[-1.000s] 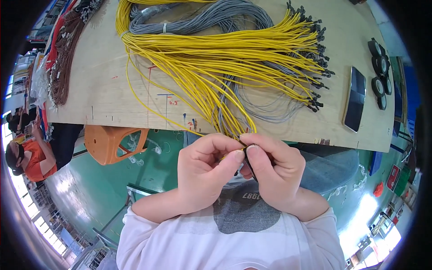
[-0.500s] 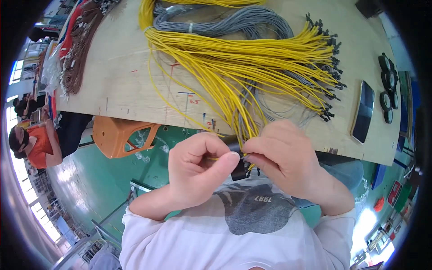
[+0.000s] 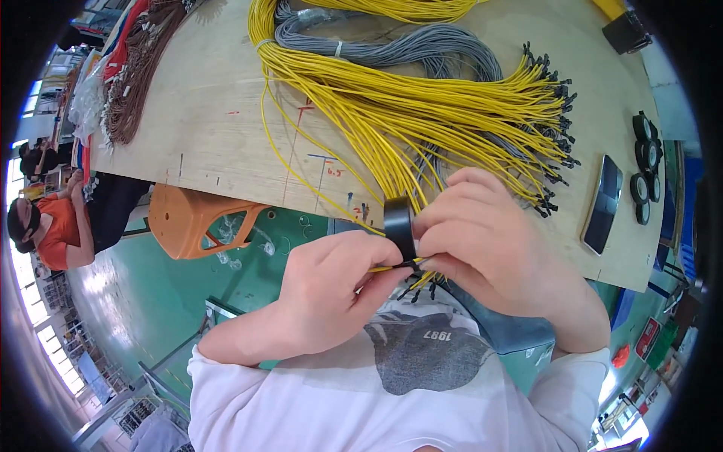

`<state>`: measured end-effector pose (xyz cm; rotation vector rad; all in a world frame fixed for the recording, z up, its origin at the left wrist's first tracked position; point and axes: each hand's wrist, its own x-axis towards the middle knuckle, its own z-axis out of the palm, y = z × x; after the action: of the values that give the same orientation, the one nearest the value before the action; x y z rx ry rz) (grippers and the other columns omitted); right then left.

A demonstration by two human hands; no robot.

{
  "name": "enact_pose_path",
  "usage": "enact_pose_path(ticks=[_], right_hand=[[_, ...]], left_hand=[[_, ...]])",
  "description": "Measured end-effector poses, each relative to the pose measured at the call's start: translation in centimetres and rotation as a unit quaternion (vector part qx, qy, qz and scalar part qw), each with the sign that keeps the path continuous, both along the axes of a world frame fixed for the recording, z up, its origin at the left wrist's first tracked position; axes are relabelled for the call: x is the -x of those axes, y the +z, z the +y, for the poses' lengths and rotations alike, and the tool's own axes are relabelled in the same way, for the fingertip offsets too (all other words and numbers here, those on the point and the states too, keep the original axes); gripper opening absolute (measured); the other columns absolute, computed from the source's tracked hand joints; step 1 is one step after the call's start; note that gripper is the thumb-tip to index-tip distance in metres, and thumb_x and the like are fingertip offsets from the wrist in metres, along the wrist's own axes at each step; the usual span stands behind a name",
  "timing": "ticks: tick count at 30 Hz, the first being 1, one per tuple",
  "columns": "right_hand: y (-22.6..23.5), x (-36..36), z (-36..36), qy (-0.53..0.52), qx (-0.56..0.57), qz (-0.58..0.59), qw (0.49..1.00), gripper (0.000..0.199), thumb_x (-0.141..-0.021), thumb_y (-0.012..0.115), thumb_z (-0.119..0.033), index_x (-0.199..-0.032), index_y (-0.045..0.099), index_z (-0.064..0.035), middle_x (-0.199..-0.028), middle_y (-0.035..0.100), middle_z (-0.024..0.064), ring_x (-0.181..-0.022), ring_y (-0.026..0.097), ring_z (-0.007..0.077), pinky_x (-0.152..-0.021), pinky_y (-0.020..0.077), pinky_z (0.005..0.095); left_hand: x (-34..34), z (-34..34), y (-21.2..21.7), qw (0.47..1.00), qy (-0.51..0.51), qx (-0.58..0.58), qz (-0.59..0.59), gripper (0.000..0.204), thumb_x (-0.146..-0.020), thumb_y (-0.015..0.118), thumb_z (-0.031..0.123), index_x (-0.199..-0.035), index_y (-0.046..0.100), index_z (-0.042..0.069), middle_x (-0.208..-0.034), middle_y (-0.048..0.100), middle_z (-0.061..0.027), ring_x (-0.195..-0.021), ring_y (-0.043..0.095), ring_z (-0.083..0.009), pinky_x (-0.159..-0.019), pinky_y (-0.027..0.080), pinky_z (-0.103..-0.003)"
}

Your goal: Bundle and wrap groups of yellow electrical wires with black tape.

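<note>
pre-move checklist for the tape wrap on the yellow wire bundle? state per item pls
1. Tape roll held by right hand: ok.
2. Left hand pinching the yellow wires near their ends: ok.
3. Tape end stuck to the wires: cannot tell, hidden by fingers.
4. Black wire tips lined up below the hands: cannot tell, only a few show.
5. Grey wires kept out of the pinch: cannot tell.
6. Spare rolls on the table: ok.
</note>
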<state>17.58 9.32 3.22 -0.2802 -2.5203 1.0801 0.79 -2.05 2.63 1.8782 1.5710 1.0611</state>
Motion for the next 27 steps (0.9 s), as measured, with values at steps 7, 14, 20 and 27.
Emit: enact_pose_path(ticks=[7, 14, 20, 27], right_hand=[[2.2, 2.7, -0.3, -0.168, 0.541, -0.069, 0.821, 0.034, -0.078, 0.056, 0.002, -0.108, 0.04, -0.0027, -0.084, 0.057, 0.0047, -0.076, 0.054, 0.0078, -0.067, 0.0431, 0.0211], [3.0, -3.0, -3.2, -0.057, 0.393, 0.071, 0.915, 0.054, -0.074, 0.066, -0.024, -0.107, 0.032, 0.0019, -0.069, 0.059, 0.0049, -0.073, 0.056, 0.0119, -0.097, 0.0231, 0.0346], [2.4, -6.4, -6.7, -0.364, 0.487, 0.019, 0.794, 0.045, -0.074, 0.067, -0.014, -0.109, 0.043, 0.0014, -0.065, 0.055, 0.007, -0.07, 0.052, 0.017, -0.072, 0.0394, 0.0309], [0.2, -4.5, -4.2, -0.218, 0.182, -0.155, 0.946, 0.021, -0.077, 0.055, -0.01, -0.097, 0.055, -0.0061, -0.059, 0.054, 0.007, -0.053, 0.053, 0.0247, -0.069, 0.0401, 0.0348]], left_hand=[[-1.8, 0.1, -1.6, 0.992, -0.01, -0.115, 0.04, 0.014, -0.07, 0.063, -0.005, -0.076, 0.052, 0.002, -0.056, 0.049, -0.0078, -0.047, 0.051, -0.0167, -0.039, 0.037, -0.028], [-3.0, -0.1, -2.7, 0.56, -0.133, 0.369, -0.73, 0.043, -0.078, 0.056, -0.002, -0.118, 0.043, 0.0, -0.112, 0.053, -0.0084, -0.097, 0.055, -0.0146, -0.084, 0.043, -0.028], [-4.9, 2.2, -3.4, 0.485, -0.084, 0.474, -0.73, 0.037, -0.081, 0.062, 0.02, -0.11, 0.051, 0.0, -0.092, 0.053, -0.003, -0.066, 0.05, -0.0114, -0.06, 0.042, -0.026], [-5.4, 1.9, -3.5, 0.836, -0.023, 0.229, -0.497, 0.007, -0.079, 0.062, 0.006, -0.082, 0.061, 0.0, -0.082, 0.051, -0.0019, -0.071, 0.049, -0.0092, -0.061, 0.039, -0.022]])
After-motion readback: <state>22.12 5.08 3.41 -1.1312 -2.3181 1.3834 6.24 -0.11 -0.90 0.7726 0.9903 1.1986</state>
